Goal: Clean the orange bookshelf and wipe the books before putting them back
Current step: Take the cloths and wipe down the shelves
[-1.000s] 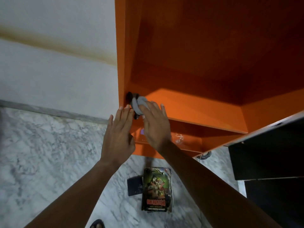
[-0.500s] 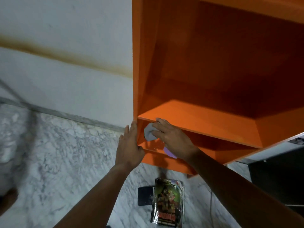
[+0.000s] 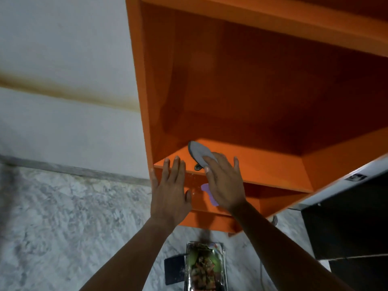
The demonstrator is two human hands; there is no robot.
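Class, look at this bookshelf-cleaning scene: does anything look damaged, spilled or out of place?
A brownish stain runs in a band across the white wall left of the orange bookshelf, like a water mark. A glossy book lies on the marble floor below, not on a shelf.

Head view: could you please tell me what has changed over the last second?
The right hand slid the grey cloth from the front left edge deeper onto the shelf board. The left hand stayed flat at the left front edge; the book stayed on the floor.
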